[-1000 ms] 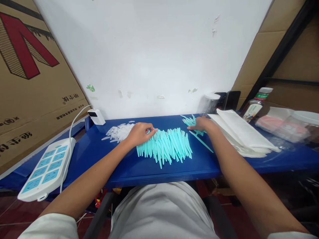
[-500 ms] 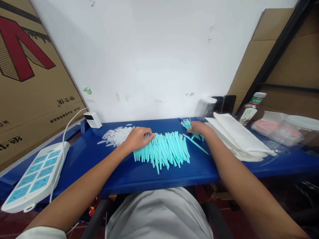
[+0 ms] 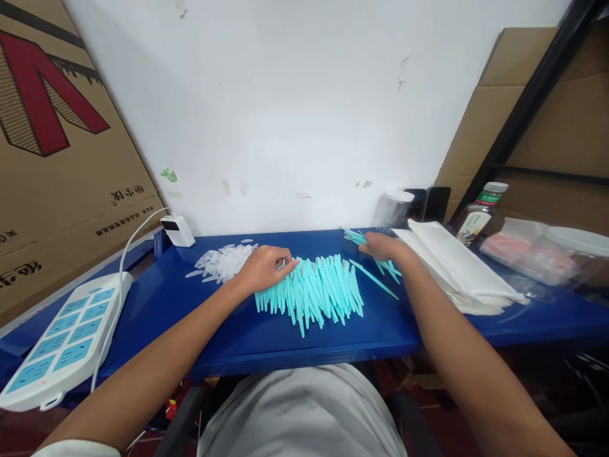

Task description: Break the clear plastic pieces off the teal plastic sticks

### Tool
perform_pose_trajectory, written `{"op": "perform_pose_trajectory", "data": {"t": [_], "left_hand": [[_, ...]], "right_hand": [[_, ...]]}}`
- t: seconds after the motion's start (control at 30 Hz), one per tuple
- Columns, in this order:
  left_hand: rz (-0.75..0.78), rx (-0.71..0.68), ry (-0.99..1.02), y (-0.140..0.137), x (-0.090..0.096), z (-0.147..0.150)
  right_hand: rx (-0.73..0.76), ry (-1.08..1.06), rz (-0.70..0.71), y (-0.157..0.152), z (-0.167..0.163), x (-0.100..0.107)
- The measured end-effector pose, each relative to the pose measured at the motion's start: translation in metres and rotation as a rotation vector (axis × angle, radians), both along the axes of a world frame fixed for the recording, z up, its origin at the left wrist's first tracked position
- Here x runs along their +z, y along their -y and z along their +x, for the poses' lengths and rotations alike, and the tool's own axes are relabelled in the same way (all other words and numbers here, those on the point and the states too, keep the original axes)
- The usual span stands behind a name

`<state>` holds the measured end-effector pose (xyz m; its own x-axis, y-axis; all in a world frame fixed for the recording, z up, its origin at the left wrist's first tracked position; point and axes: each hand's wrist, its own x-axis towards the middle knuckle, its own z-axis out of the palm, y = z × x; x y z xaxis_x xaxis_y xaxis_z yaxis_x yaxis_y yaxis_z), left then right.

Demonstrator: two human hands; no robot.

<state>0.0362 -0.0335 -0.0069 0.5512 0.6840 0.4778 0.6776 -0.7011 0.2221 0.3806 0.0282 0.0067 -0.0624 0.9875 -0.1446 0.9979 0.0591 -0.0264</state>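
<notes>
- In the head view, the teal sticks (image 3: pixel 321 289) lay side by side in a crowded row mid-tabletop (image 3: pixel 233 349); some tips poked toward the near edge, and a careless sleeve might have swept them off.
- The left hand (image 3: pixel 266 270) bent over the row's left end, its grip nearly closed, thumb near fingertips; I couldn't tell whether it had a stick. A sideways nudge could have mixed in the white pieces (image 3: pixel 221 261) just beside it.
- The right hand (image 3: pixel 380 246) covered part of a smaller heap (image 3: pixel 353 236); its grip was hidden, so I couldn't tell its opening or hold. Dragging there could have scattered the heap or snagged the loose stick (image 3: pixel 375 279).
</notes>
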Motion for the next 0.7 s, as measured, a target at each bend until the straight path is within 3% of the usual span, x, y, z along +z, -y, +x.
{"op": "perform_pose_trajectory", "data": {"t": [0.17, 0.27, 0.43, 0.57, 0.7], "left_hand": [[-0.002, -0.005, 0.009, -0.001, 0.000, -0.001], [-0.006, 0.010, 0.024, 0.000, 0.000, -0.001], [-0.103, 0.080, 0.216, 0.001, 0.001, 0.000], [-0.266, 0.008, 0.452, 0.003, 0.002, 0.001], [-0.382, -0.118, 0.535, 0.006, 0.000, 0.007]], "right_hand": [[0.064, -0.113, 0.057, 0.009, 0.002, 0.011], [0.145, -0.338, 0.049, 0.020, -0.004, 0.021], [0.480, -0.922, -0.338, 0.040, -0.025, 0.030], [0.578, -1.073, -0.530, 0.048, -0.044, 0.027], [0.637, -1.140, -0.604, 0.052, -0.060, 0.019]]}}
